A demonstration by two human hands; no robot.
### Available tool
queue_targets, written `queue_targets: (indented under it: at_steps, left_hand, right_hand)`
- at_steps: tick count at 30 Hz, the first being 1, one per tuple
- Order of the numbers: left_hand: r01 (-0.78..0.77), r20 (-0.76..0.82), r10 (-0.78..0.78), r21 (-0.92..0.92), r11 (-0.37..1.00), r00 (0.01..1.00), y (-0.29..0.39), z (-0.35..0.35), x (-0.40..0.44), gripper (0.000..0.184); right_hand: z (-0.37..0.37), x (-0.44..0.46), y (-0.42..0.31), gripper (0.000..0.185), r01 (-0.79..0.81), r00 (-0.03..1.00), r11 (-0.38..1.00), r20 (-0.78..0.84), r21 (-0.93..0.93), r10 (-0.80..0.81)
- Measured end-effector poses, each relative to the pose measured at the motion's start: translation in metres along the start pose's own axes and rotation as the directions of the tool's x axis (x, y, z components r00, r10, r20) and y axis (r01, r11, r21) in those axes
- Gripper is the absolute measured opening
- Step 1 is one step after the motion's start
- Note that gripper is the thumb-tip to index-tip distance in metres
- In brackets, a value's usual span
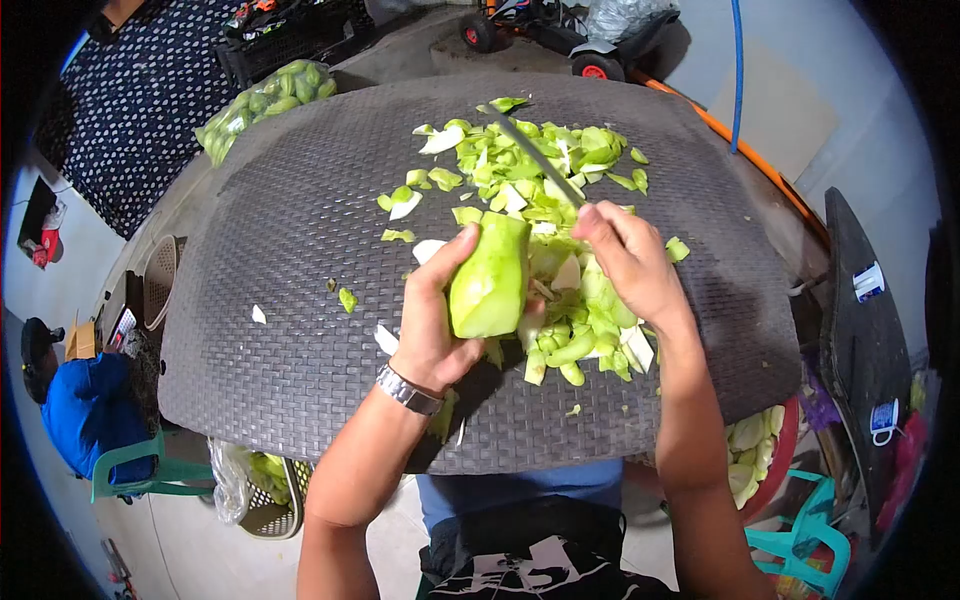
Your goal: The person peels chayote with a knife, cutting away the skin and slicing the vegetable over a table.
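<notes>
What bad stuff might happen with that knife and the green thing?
The knife in the right hand could slip and cut the left hand, which wears no glove. The green vegetable has smooth cut sides, so it might slide out of the grip. Loose scraps lie spread on the table; a bump could scatter them.

1. The pale-green peeled vegetable (490, 283) hides part of my left hand (428, 312).
2. My right hand (634, 260) covers the thin grey knife's (538, 155) handle.
3. The dark woven counter (300, 300) hides part of the round red tub (786, 468).
4. My black printed shirt (540, 532) is cut off below.
</notes>
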State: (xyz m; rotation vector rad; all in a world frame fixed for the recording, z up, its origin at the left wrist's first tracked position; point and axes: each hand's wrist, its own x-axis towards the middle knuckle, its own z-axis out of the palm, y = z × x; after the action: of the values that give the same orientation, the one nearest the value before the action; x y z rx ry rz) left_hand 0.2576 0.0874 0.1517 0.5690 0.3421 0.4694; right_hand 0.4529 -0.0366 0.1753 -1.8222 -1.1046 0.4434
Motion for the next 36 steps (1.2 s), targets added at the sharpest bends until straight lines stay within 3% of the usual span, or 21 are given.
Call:
queue_targets:
  at_steps: [3, 5, 10, 13, 17, 19, 22, 28, 36]
  left_hand:
    - [-0.051, -0.102, 0.052, 0.015, 0.999, 0.993, 0.003, 0.005, -0.001, 0.046]
    - [-0.121, -0.138, 0.132, 0.086, 0.989, 0.982, 0.004, 0.002, 0.004, 0.046]
    - [-0.056, -0.053, 0.06, 0.062, 0.997, 0.997, 0.007, -0.008, 0.006, 0.048]
    - [-0.041, -0.066, 0.046, 0.083, 0.996, 0.997, 0.005, -0.011, 0.009, 0.05]
    - [-0.079, -0.114, 0.095, 0.139, 0.987, 0.989, 0.002, -0.014, 0.011, 0.053]
    - [-0.109, -0.193, 0.137, 0.149, 0.983, 0.972, -0.004, -0.009, 0.01, 0.055]
    - [-0.098, -0.105, 0.116, 0.169, 0.981, 0.988, -0.002, -0.004, 0.004, 0.057]
    - [-0.124, -0.086, 0.14, 0.165, 0.978, 0.986, -0.008, -0.008, 0.005, 0.052]
    - [-0.114, -0.002, 0.116, 0.177, 0.978, 0.993, -0.009, -0.003, 0.001, 0.043]
  right_hand:
    - [0.006, -0.002, 0.0, 0.065, -0.066, 0.992, 0.996, -0.1, 0.065, 0.072]
    - [0.004, -0.003, -0.006, 0.066, -0.1, 0.992, 0.994, -0.075, -0.041, 0.096]
    - [0.004, -0.002, 0.003, 0.061, -0.294, 0.955, 0.956, -0.045, 0.014, 0.294]
    - [0.016, -0.005, 0.004, 0.062, -0.102, 0.974, 0.995, -0.201, 0.019, 0.103]
    - [0.026, -0.022, -0.023, 0.089, 0.082, 0.993, 0.994, 0.09, -0.069, -0.076]
    - [0.041, -0.028, -0.022, 0.096, 0.237, 0.97, 0.95, 0.109, -0.203, -0.219]
    - [0.05, -0.036, -0.022, 0.103, 0.354, 0.935, 0.868, 0.1, -0.349, -0.341]
    - [0.048, -0.035, -0.021, 0.106, 0.409, 0.913, 0.838, 0.144, -0.362, -0.383]
    - [0.041, -0.024, -0.009, 0.101, 0.492, 0.848, 0.755, 0.039, -0.433, -0.529]
